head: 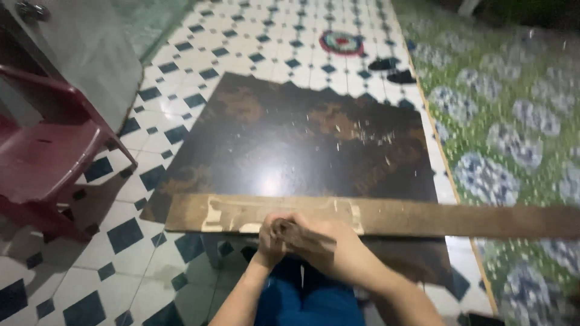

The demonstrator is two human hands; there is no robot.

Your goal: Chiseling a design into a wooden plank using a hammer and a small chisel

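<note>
Long, flat wooden plank (423,217), brown, with pale scraped patches near its left end; lying level across the near edge of the dark board (290,145), both ends overhanging onto the floor. Small dark tool (296,232), blurred, pressed against the plank's near edge just right of the pale patches.

Rough wooden plank (374,216), glossy dark board (290,145), shiny tiled floor (181,54), seemingly plastic red chair (48,157)

Brown plank (423,218), dark mottled board (290,145), blue-diamond white tiles (241,48)
</note>
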